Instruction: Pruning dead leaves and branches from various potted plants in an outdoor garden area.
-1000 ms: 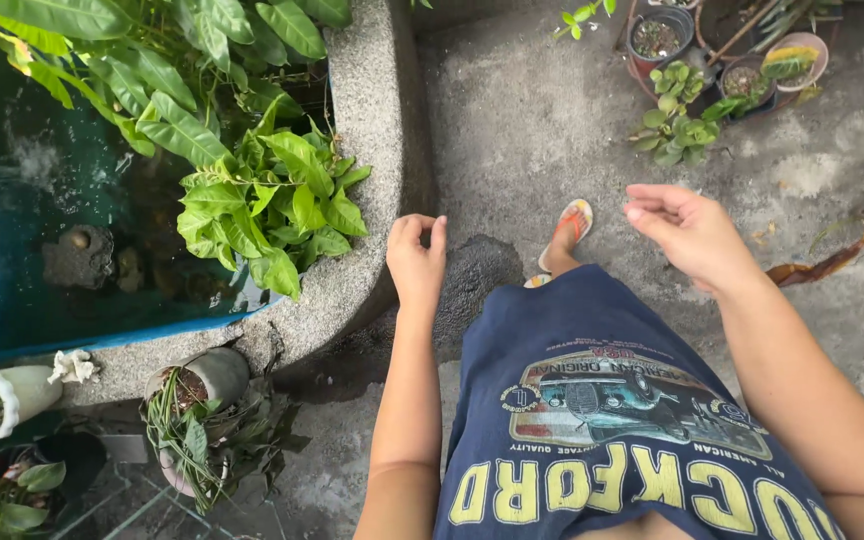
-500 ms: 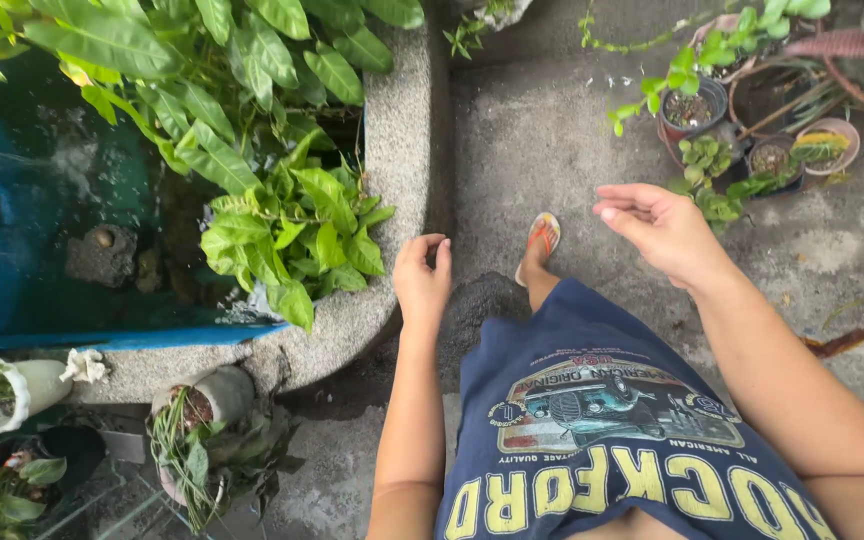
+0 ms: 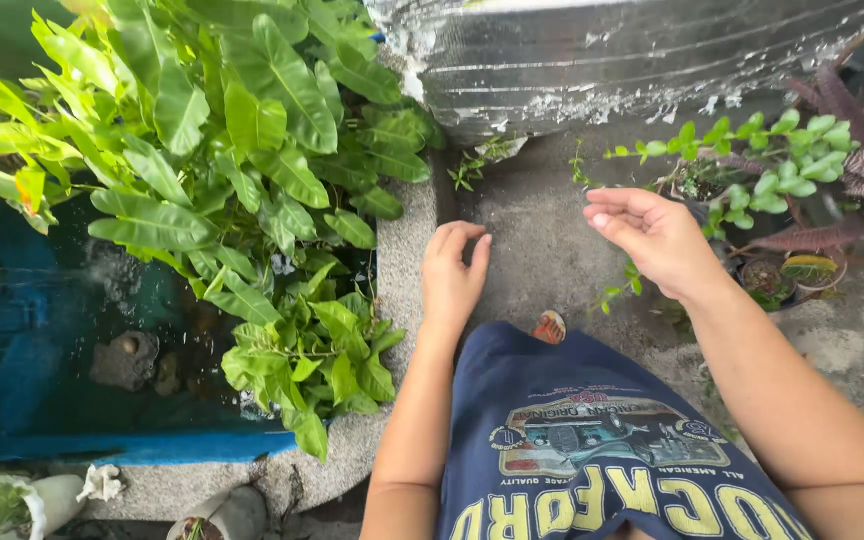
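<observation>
My left hand (image 3: 455, 275) hangs over the concrete rim of a pond (image 3: 407, 250), fingers loosely curled, holding nothing. My right hand (image 3: 652, 240) is raised above the concrete ground, fingers bent and slightly apart, also empty. It is near a small potted plant with round green leaves (image 3: 762, 160). Below the hands is my dark blue printed shirt (image 3: 592, 450), with a sandalled foot (image 3: 549, 327) showing just past its hem.
Large-leaved green plants (image 3: 222, 150) grow out of the blue-walled pond (image 3: 52, 360) on the left. A silvery foil-covered wall (image 3: 632, 50) stands ahead. Pots with reddish plants (image 3: 832, 230) crowd the right. A white shell (image 3: 102, 485) and small pots (image 3: 227, 515) sit at bottom left.
The view has tilted up and forward, bringing the foil wall and more of the leafy plants into sight. Both hands stay raised and empty, the left curling a little more.
</observation>
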